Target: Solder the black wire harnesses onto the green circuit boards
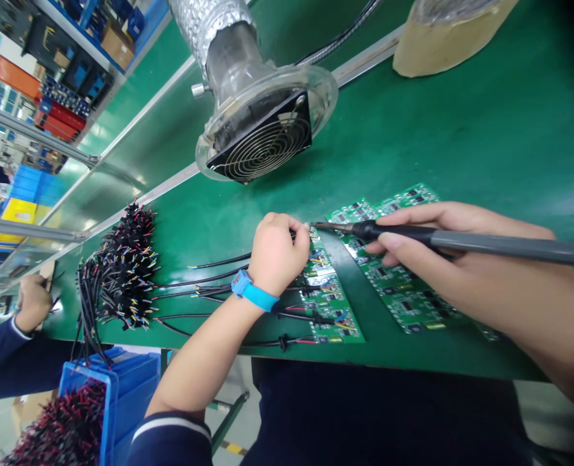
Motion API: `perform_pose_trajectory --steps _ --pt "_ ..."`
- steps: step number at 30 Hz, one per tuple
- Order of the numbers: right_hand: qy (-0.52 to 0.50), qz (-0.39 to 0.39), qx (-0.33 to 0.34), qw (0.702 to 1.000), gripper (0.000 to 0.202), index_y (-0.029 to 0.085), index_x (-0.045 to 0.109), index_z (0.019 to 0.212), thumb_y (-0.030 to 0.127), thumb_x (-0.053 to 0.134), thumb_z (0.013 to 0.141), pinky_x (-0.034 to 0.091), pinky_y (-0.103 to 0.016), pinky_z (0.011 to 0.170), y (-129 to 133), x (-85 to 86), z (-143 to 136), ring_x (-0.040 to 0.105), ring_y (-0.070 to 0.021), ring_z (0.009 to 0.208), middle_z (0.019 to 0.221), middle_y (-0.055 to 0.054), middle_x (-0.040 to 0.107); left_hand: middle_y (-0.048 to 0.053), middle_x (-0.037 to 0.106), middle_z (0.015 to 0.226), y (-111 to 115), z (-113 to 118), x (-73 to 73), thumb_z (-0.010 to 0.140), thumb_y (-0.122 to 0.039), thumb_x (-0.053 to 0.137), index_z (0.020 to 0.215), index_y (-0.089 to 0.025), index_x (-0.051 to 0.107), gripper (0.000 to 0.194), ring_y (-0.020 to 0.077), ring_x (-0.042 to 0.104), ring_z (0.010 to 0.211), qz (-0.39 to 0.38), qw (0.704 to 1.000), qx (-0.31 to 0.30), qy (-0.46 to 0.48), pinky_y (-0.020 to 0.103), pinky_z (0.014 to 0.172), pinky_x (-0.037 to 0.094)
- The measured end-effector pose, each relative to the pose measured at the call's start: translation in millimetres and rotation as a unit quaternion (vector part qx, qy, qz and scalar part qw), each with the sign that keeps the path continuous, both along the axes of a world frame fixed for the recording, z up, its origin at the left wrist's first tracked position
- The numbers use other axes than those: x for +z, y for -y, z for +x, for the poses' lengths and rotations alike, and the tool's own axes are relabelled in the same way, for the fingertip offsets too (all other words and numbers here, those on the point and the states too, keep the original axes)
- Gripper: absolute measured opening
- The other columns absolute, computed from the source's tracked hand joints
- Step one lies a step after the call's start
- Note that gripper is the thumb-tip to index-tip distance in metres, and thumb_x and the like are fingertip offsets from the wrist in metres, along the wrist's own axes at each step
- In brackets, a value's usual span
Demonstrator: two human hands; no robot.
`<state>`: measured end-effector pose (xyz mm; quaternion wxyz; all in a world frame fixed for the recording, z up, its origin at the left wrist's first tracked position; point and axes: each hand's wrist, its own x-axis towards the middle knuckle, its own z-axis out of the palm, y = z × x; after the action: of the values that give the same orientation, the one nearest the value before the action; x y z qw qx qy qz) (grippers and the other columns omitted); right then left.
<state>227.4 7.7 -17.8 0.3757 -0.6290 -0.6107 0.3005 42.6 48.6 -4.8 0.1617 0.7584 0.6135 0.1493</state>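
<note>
Your right hand (490, 278) is closed round the iron (461, 242), whose tip points to 9 o'clock, just beside the fingertips of your left hand (279, 252); a small slip could burn them. Those fingers are pinched together, but you can't tell on what. The board (335, 298) lies at 4 o'clock from that hand. Your left wrist crosses the cables (219, 262) at 9 o'clock, so dragging it might tug them askew. Dipping the iron could scorch the other boards (388, 275) beneath.
</note>
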Motion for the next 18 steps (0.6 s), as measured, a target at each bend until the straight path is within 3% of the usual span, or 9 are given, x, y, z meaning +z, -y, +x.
perform_pose_trajectory --steps 11,18 --pt "-0.005 -0.011 0.003 1.000 0.034 0.027 0.064 0.086 0.055 0.050 0.074 0.047 -0.035 0.055 -0.7 1.6 1.9 0.064 -0.0206 0.067 0.071 0.000 0.067 0.003 0.055 0.069 -5.2 1.3 6.2 0.078 -0.015 0.058 0.060 -0.018 0.049 0.021 0.0174 0.054 0.078 -0.063 0.997 0.029 0.025 0.034 0.077 0.046" --pt "-0.161 -0.013 -0.076 0.984 0.018 0.023 0.061 0.086 0.038 0.059 0.076 0.052 -0.031 0.051 5.2 9.8 -2.0 0.061 -0.0165 0.057 0.067 -0.002 0.065 0.002 0.054 0.065 -7.7 2.3 8.6 0.077 -0.016 0.059 0.055 -0.019 0.048 0.024 0.0178 0.056 0.079 -0.082 0.996 0.034 0.029 0.034 0.078 0.048"
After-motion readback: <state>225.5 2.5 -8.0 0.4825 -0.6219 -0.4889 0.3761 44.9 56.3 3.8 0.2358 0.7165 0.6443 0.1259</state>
